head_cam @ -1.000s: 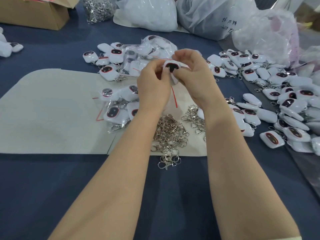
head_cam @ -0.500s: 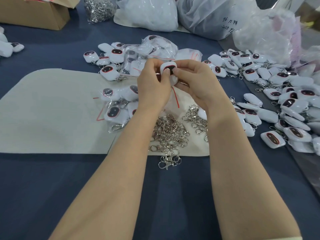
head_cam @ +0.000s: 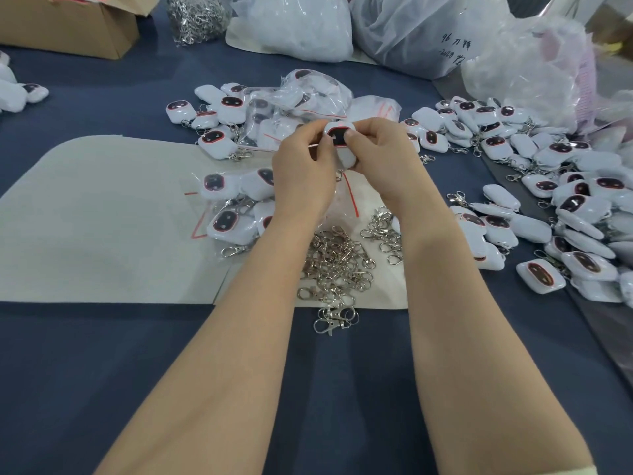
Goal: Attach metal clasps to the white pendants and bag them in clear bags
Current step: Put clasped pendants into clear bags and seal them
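A white pendant (head_cam: 339, 137) with a dark, red-rimmed face is held above the table between both hands. My left hand (head_cam: 303, 169) pinches its left side and my right hand (head_cam: 380, 159) pinches its right side with the thumb on its face. A clear bag with a red strip (head_cam: 349, 193) hangs below the pendant. Loose metal clasps (head_cam: 337, 265) lie in a heap under my wrists. Bagged pendants (head_cam: 233, 207) lie to the left. Unbagged pendants (head_cam: 548, 207) are spread out on the right.
A beige mat (head_cam: 96, 217) covers the blue table (head_cam: 102, 389). Further bagged pendants (head_cam: 291, 101) lie behind my hands. At the back stand a cardboard box (head_cam: 68, 25), a pile of clasps (head_cam: 197, 17) and large plastic sacks (head_cam: 411, 29).
Both hands lowered a little and turned the pendant so its dark face now points up at the camera. The clear bag hangs lower below it.
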